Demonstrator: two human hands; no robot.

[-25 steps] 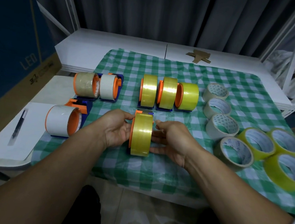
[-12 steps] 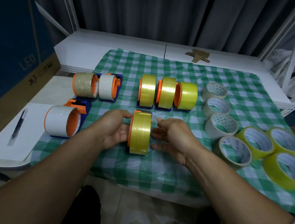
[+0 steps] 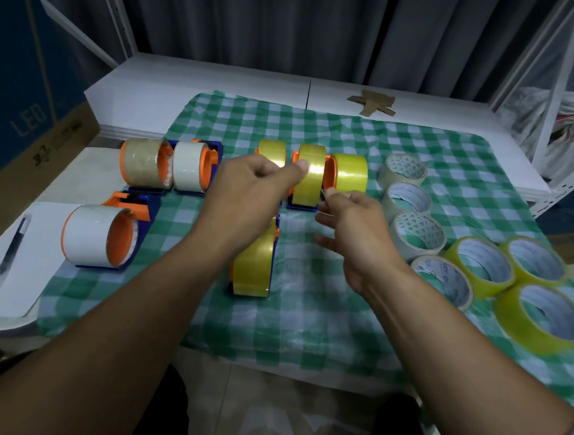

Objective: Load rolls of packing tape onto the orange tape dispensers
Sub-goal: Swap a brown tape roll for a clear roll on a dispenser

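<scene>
Head view: my left hand (image 3: 253,194) and right hand (image 3: 353,229) have left the translucent yellow tape roll (image 3: 253,266), below them on its orange plastic dispenser (image 3: 276,232), seemingly loaded; fingers pinched, on what I cannot tell.

The checked cloth (image 3: 305,321) is seen to be soft, woven and matt. The yellow tape (image 3: 252,266) is finished glossy and smooth, and the dispensers (image 3: 121,238) are moulded in smooth orange and blue plastic.
</scene>
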